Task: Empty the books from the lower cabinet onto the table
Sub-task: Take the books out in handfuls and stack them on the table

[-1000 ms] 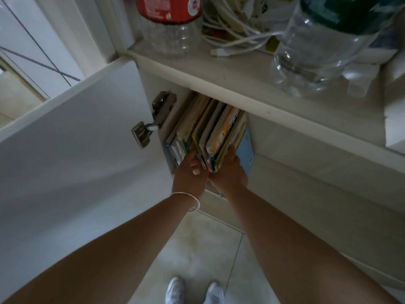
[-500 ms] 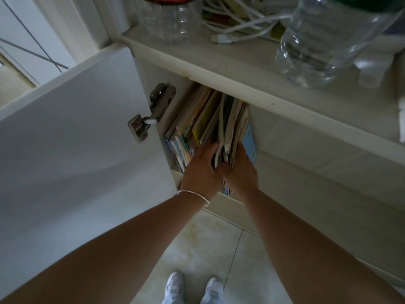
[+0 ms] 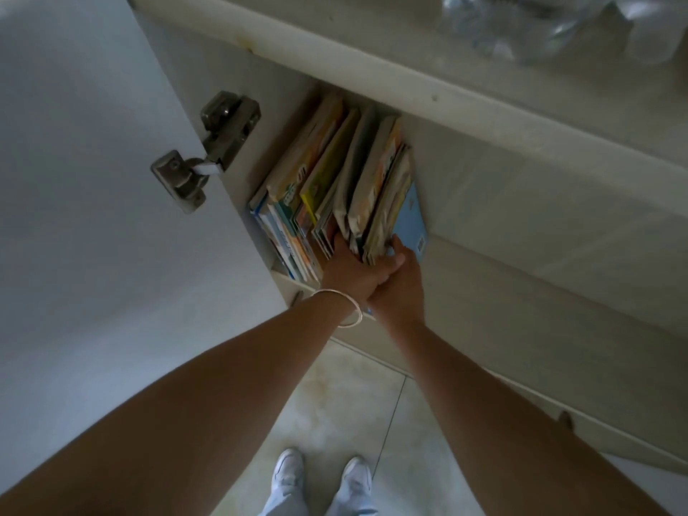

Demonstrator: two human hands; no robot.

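Several thin, colourful books (image 3: 335,180) stand upright in the lower cabinet behind its open white door (image 3: 93,180). My left hand (image 3: 348,271), with a silver bangle on the wrist, has its fingers pushed between the books near the middle of the row. My right hand (image 3: 400,283) holds the right-hand bundle from the other side, thumb against a light blue book (image 3: 411,221). Together both hands clamp that bundle (image 3: 383,202). The fingertips are hidden among the books.
The table top (image 3: 409,46) runs above the cabinet, with a clear plastic bottle (image 3: 521,27) on it at the upper right. A metal hinge (image 3: 208,147) sits on the door. Tiled floor and my white shoes (image 3: 320,482) lie below.
Both hands have gone deeper into the row and closed round the right-hand bundle of books. The view has dropped, so less of the table top shows.
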